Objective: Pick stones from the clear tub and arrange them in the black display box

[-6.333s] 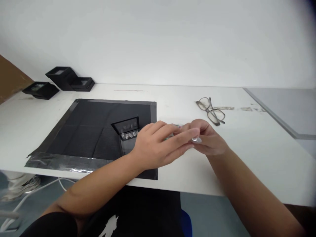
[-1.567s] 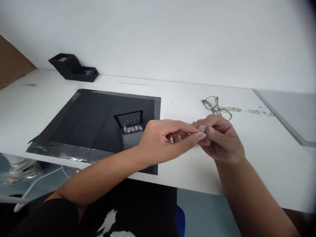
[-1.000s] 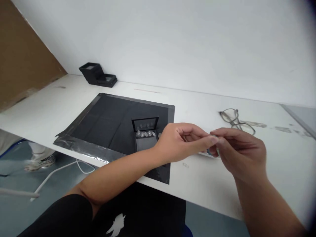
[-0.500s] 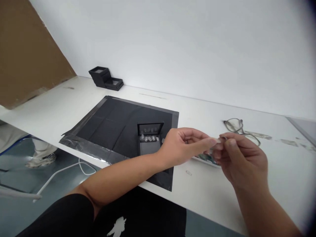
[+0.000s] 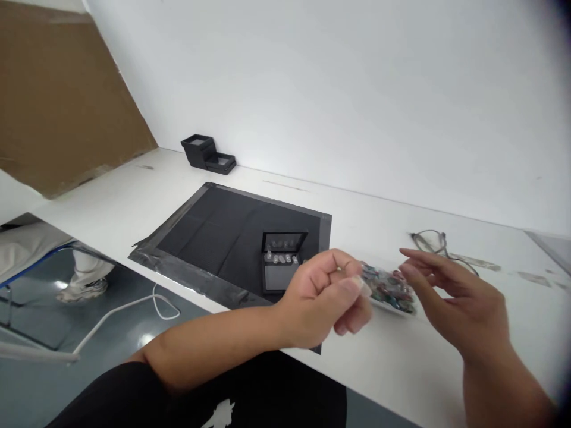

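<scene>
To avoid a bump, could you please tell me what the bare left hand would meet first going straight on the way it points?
Probably the shallow white tray of small multicoloured pieces just beyond the bare left hand; depth is unclear, so it might pass above and meet the bare right hand instead.

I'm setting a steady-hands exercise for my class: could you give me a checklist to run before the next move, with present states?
1. Left hand holding the small translucent piece: ok, pinched at the thumb.
2. Right hand free: ok, thumb and fingers apart, nothing visible between them.
3. Black case open: ok, its lid is raised.
4. Markings on the clear pieces in the case legible: cannot tell, too small.
5. White tray fully visible: not ok, the left hand hides part.
6. Eyeglasses off the black mat: ok, beyond the right hand.
</scene>
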Motion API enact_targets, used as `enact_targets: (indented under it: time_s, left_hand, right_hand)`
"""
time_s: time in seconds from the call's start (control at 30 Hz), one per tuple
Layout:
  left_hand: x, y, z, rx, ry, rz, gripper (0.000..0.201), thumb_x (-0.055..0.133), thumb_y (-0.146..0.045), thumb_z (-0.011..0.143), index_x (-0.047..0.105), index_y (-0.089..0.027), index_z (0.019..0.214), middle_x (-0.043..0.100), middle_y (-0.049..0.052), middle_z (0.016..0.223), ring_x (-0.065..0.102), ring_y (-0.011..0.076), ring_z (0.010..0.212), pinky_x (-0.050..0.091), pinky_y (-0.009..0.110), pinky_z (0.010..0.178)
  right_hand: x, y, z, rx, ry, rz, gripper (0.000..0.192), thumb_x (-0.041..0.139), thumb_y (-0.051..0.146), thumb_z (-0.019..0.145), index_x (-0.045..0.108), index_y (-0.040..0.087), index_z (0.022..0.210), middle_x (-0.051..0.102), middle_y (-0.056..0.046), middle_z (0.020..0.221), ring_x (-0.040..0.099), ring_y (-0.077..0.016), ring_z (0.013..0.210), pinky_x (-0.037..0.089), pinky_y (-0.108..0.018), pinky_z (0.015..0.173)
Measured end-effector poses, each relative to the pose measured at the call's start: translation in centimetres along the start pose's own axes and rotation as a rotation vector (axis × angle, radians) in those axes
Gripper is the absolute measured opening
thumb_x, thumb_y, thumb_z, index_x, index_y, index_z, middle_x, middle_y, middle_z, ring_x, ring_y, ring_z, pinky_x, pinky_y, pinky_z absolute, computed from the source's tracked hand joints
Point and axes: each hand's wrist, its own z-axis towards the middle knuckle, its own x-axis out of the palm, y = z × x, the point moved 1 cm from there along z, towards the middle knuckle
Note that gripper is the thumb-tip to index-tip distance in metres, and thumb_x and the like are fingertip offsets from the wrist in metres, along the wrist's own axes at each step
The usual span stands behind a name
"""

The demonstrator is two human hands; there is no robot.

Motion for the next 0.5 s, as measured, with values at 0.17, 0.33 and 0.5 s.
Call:
enact_targets:
  time_s: [0.17, 0.33, 0.5]
  left_hand:
    - [-0.5, -1.8, -3.8, -0.023, 0.058, -0.003, 0.022, 0.045, -0.037, 0.1, 0.034, -0.022, 0.089, 0.043, -0.011, 0.048, 0.029, 0.0047, 0.037, 0.026, 0.015, 0.039]
    - [-1.8, -2.7, -6.0, -0.115, 0.06, -0.033, 0.021, 0.043, -0.037, 0.101, 0.034, -0.022, 0.09, 0.039, -0.013, 0.046, 0.025, 0.0042, 0.036, 0.024, 0.014, 0.038]
    - [-4.2, -4.3, -7.2, -0.129, 0.058, 0.061, 0.024, 0.045, -0.04, 0.101, 0.035, -0.021, 0.09, 0.038, -0.013, 0.047, 0.027, 0.003, 0.037, 0.025, 0.013, 0.039]
  right_hand:
    - [1.1, 4.4, -1.9, -0.07, -0.016, 0.243, 0.025, 0.073, 0.026, 0.08, 0.075, 0.034, 0.104, 0.07, -0.005, 0.082, 0.066, -0.0227, 0.07, 0.057, -0.038, 0.064]
    - [3.6, 10.6, -3.4, -0.437, 0.37, 0.395, 0.048, 0.074, 0.019, 0.08, 0.064, 0.032, 0.125, 0.066, 0.002, 0.07, 0.058, -0.0133, 0.054, 0.052, -0.026, 0.048]
    - [5.9, 13.4, -3.7, -0.458, 0.281, 0.363, 0.047, 0.072, 0.012, 0.082, 0.064, 0.03, 0.124, 0.063, 0.004, 0.068, 0.054, -0.0104, 0.053, 0.049, -0.023, 0.047]
